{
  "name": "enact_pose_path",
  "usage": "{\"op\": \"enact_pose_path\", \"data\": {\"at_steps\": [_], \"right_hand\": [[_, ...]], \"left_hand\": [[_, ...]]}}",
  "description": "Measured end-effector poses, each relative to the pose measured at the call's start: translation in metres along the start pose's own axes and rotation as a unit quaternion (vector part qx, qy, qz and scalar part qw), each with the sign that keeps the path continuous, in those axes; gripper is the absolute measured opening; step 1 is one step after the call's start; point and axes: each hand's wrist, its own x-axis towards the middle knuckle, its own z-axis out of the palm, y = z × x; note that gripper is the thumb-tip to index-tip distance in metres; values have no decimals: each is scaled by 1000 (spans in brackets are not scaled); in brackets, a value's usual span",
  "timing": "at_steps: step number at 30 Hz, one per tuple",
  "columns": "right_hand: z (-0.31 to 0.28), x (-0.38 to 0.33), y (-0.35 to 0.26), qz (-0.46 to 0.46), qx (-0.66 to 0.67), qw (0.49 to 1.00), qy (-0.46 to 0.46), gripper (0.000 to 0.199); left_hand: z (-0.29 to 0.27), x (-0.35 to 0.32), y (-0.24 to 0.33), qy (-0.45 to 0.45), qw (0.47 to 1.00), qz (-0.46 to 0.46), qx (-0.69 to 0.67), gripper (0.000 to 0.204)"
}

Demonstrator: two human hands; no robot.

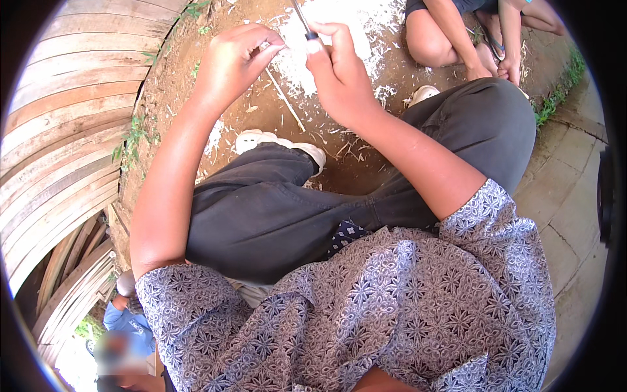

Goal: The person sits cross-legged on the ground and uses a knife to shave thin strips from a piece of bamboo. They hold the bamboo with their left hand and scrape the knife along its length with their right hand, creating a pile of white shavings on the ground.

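Note:
My right hand (339, 75) is closed round the handle of a knife (301, 17). Its narrow metal blade points up and away and runs out of the picture at the top edge. To the left, my left hand (230, 64) is bent at the wrist, thumb and fingers pinched together; what they hold, if anything, is too small to name. A thin pale strip (285, 101) slants across the ground below the hands; I cannot tell whether its upper end touches my left hand. Bright white shavings (294, 68) lie heaped behind both hands.
I sit with legs bent, a pale shoe (261, 140) under the hands. Stacked planks (85, 85) curve along the left. Another person's hands (503, 68) rest at the far right, by paving (555, 189). A further person in blue (127, 323) is at lower left.

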Motion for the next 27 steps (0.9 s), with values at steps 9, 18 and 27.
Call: {"op": "enact_pose_path", "data": {"at_steps": [9, 18, 27], "right_hand": [[-2, 1, -29, -56, 72, 996, 1, 33], [-4, 7, -20, -4, 46, 999, -23, 34], [1, 3, 2, 26, 18, 999, -23, 40]], "left_hand": [[4, -3, -3, 28, 999, -38, -2, 11], [4, -4, -8, 25, 1000, -18, 6, 11], [5, -5, -9, 23, 999, -23, 0, 11]]}}
